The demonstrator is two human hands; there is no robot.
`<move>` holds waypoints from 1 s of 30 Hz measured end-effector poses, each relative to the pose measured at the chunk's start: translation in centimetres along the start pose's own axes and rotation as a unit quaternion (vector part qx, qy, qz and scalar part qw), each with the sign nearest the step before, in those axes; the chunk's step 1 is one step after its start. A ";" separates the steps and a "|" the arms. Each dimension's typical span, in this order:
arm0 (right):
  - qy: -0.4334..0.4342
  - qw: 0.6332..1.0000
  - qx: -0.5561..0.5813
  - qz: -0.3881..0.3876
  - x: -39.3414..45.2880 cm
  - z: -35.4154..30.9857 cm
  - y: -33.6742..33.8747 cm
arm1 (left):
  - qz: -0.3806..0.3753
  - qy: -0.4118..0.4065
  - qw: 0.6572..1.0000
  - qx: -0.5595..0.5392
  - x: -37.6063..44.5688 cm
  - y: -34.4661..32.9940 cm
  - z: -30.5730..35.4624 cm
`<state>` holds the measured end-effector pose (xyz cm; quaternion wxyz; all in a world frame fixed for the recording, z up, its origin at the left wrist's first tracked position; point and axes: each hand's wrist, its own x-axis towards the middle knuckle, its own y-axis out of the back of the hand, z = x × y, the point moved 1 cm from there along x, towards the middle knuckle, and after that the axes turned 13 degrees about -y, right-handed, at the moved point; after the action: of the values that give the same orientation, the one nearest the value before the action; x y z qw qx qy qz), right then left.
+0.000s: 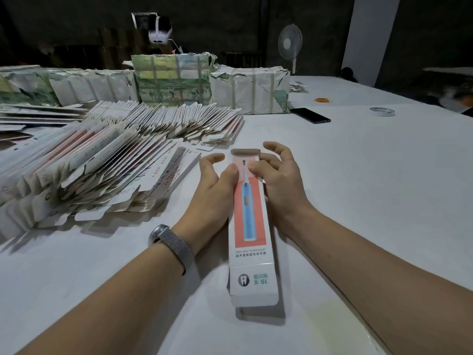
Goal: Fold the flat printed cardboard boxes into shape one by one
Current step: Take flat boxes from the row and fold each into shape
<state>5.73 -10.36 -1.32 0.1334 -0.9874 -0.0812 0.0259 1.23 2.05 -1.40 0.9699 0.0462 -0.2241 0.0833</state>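
At table centre — box: we hold the toothbrush box (pixel 249 221) between both hands; it lies lengthwise on the white table (pixel 371 188), its far end flap pointing to 12 o'clock and its near flap, with a tooth logo, to 6 o'clock.
Left hand: our left hand (pixel 217 190) presses against the box's 9 o'clock side, thumb on the printed top face, the other fingers loosely spread — a light hold rather than a full wrap.
Right hand: our right hand (pixel 279 183) clasps the 3 o'clock side, one fingertip on the top face near the brush head, the rest curled past the far edge.
Wrist: a metal mesh band (pixel 174 243) sits on our left wrist.
Flat stock: fanned rows of flat boxes (pixel 107 162) lie at 10 o'clock, well apart from the held one.
Bundles: strapped packs (pixel 174 78) stand behind them at 11 o'clock.
Far right, 1 to 2 o'clock: a dark phone (pixel 311 115), a tape roll (pixel 382 111), rubber bands (pixel 323 100); a standing fan (pixel 290 44) beyond the table.
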 end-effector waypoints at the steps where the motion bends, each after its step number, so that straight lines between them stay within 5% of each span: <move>1: 0.005 1.000 0.003 0.000 0.1 0.0 0.0 | 0.005 -0.005 1.000 0.007 0.0 0.0 0.0; 20: -0.007 0.998 -0.033 -0.052 -1.1 -0.8 -0.3 | -0.005 0.040 0.994 -0.098 0.2 0.3 -0.1; 30: 0.026 0.995 -0.097 -0.001 -0.9 -0.6 -0.4 | 0.002 0.031 0.997 -0.073 0.2 0.1 -0.3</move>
<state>4.81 -10.31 -0.61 0.0388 -0.9960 -0.0805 -0.0080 1.53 2.26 -1.60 0.9771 -0.0277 -0.1992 0.0701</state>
